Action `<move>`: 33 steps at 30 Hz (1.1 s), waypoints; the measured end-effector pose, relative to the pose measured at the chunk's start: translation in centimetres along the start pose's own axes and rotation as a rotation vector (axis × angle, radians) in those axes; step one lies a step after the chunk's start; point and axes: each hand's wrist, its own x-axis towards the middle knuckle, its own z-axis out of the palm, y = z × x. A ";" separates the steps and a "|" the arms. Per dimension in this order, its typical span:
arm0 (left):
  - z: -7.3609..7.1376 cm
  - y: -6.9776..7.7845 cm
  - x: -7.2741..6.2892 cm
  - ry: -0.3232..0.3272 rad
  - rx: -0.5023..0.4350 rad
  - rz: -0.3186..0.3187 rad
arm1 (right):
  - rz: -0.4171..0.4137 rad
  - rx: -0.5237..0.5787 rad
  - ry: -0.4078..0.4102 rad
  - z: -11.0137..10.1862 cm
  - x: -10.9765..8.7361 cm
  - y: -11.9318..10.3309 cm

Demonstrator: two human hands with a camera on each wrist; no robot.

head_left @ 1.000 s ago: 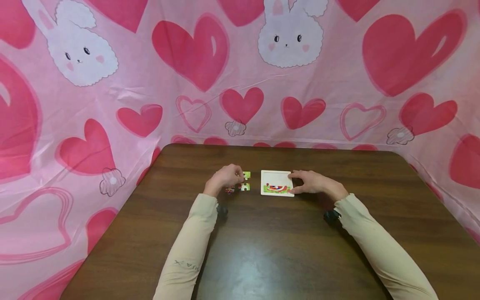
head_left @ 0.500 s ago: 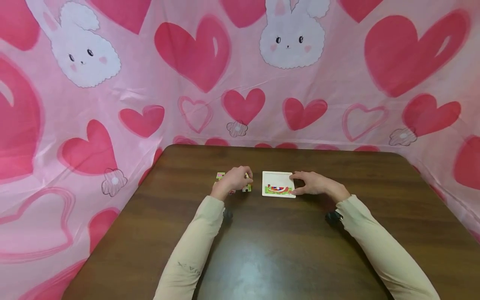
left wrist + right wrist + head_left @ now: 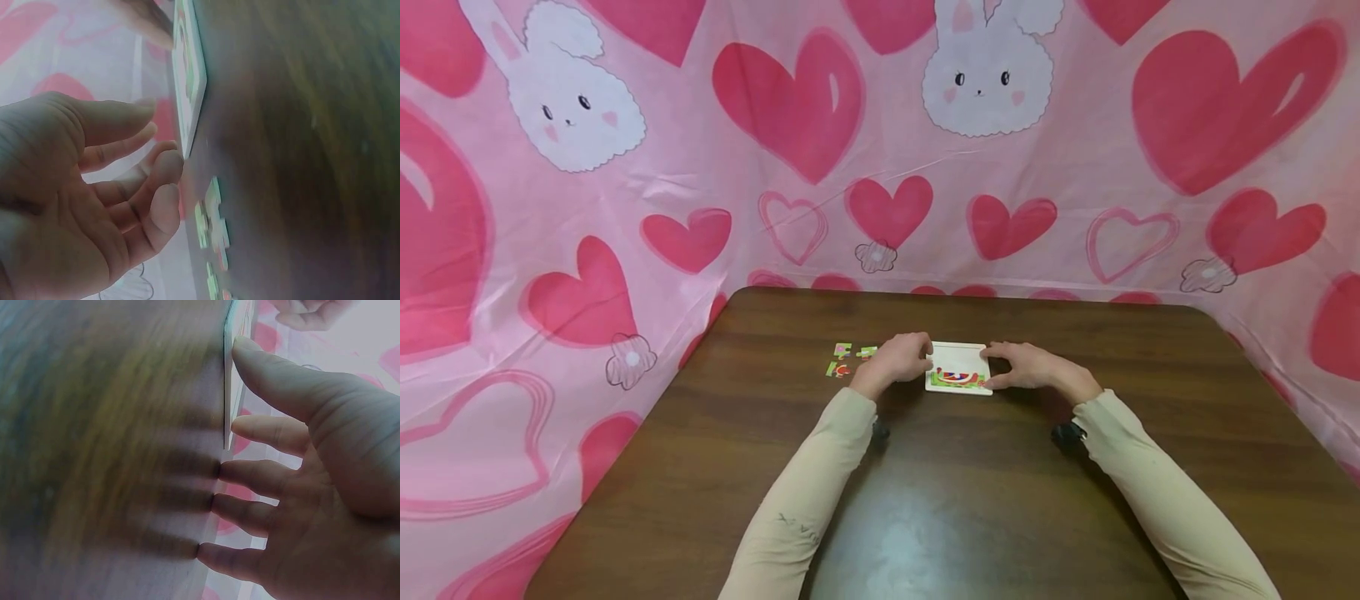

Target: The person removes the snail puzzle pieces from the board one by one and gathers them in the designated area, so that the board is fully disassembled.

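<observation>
A square white puzzle tray [image 3: 958,357] lies on the table, with a red, white and green picture section along its near side. My right hand [image 3: 1026,365] rests at its right edge. In the right wrist view, the thumb [image 3: 250,353] touches the tray near a corner and the fingers stretch out, with several fingertips down on the table. My left hand [image 3: 897,360] hovers at the tray's left edge. Its fingers [image 3: 165,212] are loosely curled in the left wrist view, with a gap to the thumb and nothing visible between them.
Several loose jigsaw pieces [image 3: 842,350] lie left of the tray, partly hidden by my left hand in the head view. The brown wooden table [image 3: 970,500] reaches a pink cloth backdrop [image 3: 805,225] with hearts and rabbits.
My left hand has moved right, from over the loose jigsaw pieces to the tray's left edge, uncovering pieces at the left. My right hand has stayed at the tray's right edge.
</observation>
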 end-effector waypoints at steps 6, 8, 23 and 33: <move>0.6 0.8 0.6 -0.022 0.000 -0.012 | 0.002 0.000 0.003 0.0 0.1 0.2; 0.9 1.0 0.7 -0.038 -0.001 -0.011 | 0.002 -0.001 0.001 0.0 0.1 0.2; 1.6 2.3 1.6 -0.114 0.073 -0.106 | -0.003 0.016 -0.006 0.1 0.4 0.4; 1.5 2.6 1.6 -0.127 0.085 -0.125 | -0.004 0.002 -0.004 0.2 0.4 0.3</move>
